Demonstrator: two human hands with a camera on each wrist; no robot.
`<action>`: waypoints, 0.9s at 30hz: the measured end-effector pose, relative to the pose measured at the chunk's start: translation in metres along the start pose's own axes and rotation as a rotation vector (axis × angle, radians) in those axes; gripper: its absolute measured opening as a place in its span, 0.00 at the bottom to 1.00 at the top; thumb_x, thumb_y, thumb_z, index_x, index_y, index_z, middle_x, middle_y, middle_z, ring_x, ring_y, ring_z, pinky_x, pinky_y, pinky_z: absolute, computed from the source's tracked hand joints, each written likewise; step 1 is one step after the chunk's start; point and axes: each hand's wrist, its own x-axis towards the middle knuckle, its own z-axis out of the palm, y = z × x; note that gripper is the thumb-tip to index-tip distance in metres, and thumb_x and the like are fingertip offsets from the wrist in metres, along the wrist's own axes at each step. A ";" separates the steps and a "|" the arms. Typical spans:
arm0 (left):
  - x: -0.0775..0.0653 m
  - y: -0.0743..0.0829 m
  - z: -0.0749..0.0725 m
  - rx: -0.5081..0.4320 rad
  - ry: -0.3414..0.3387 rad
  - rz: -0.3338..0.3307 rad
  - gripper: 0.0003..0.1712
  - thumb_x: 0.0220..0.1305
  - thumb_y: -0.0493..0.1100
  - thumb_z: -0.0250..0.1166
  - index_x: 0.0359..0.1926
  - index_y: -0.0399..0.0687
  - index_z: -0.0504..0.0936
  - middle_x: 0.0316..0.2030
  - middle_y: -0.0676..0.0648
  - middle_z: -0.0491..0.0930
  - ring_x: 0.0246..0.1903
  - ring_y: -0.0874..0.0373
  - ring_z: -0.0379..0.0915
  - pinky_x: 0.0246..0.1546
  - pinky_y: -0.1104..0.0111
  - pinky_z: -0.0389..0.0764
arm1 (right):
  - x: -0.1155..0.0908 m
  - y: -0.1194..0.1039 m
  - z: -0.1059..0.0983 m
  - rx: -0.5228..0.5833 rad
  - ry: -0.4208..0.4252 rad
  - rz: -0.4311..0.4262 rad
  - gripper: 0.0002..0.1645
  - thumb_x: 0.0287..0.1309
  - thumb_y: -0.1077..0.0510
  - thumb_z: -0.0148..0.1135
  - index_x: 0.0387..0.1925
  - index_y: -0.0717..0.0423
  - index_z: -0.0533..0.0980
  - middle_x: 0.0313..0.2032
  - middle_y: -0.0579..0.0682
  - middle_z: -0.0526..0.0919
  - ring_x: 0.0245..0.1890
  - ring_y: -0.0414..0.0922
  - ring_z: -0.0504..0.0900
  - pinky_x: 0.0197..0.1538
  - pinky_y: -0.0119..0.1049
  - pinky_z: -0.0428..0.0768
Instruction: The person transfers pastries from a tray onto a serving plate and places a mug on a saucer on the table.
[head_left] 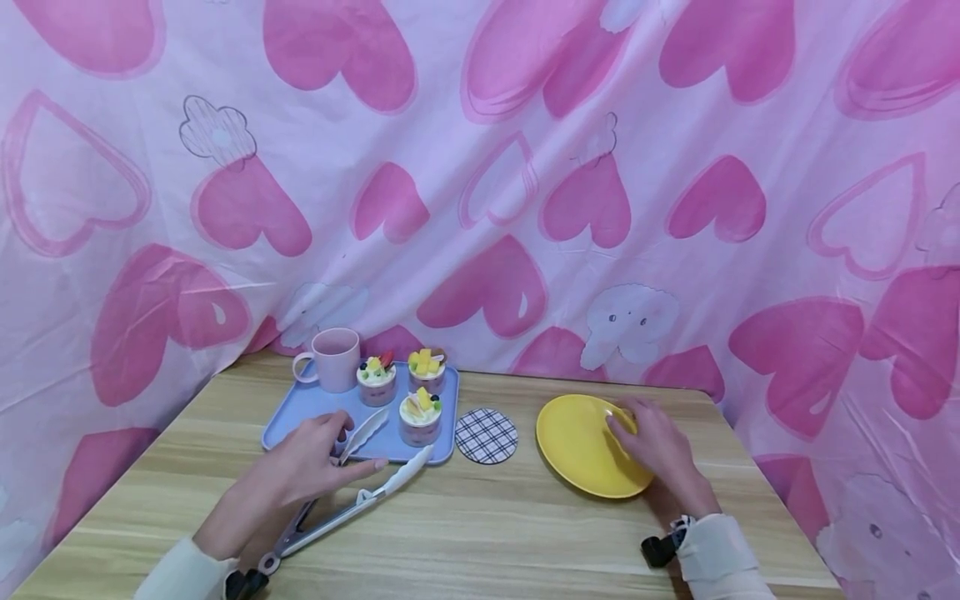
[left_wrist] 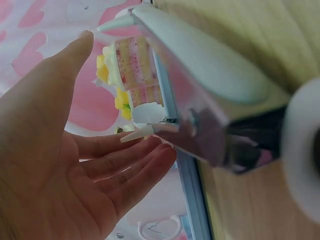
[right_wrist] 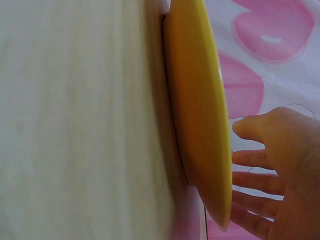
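My left hand (head_left: 300, 462) hovers over a pair of metal tongs (head_left: 330, 522) with white tips. In the left wrist view its palm (left_wrist: 55, 175) shows, thumb and fingers spread, the tongs' arms spread beside them. The tongs' tips point at a blue tray (head_left: 307, 408). My right hand (head_left: 663, 446) is over the right side of a yellow plate (head_left: 577, 446). In the right wrist view, its loosely bent fingertips (right_wrist: 245, 157) are right by the plate's rim, with nothing gripped.
The tray bears a pink mug (head_left: 337, 358) and three fruit-topped cake cups, the nearest one (head_left: 420, 425) at its front right. A round checked coaster (head_left: 486, 435) lies between tray and plate. Behind the wooden table (head_left: 480, 542) hangs a pink heart-patterned curtain (head_left: 450, 275).
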 end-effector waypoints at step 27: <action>-0.014 0.006 0.004 0.117 -0.073 0.049 0.76 0.37 0.82 0.82 0.80 0.45 0.68 0.63 0.34 0.77 0.56 0.44 0.80 0.58 0.39 0.83 | 0.005 0.013 0.006 0.052 -0.081 0.072 0.35 0.76 0.45 0.64 0.74 0.59 0.73 0.71 0.70 0.75 0.70 0.70 0.72 0.71 0.72 0.72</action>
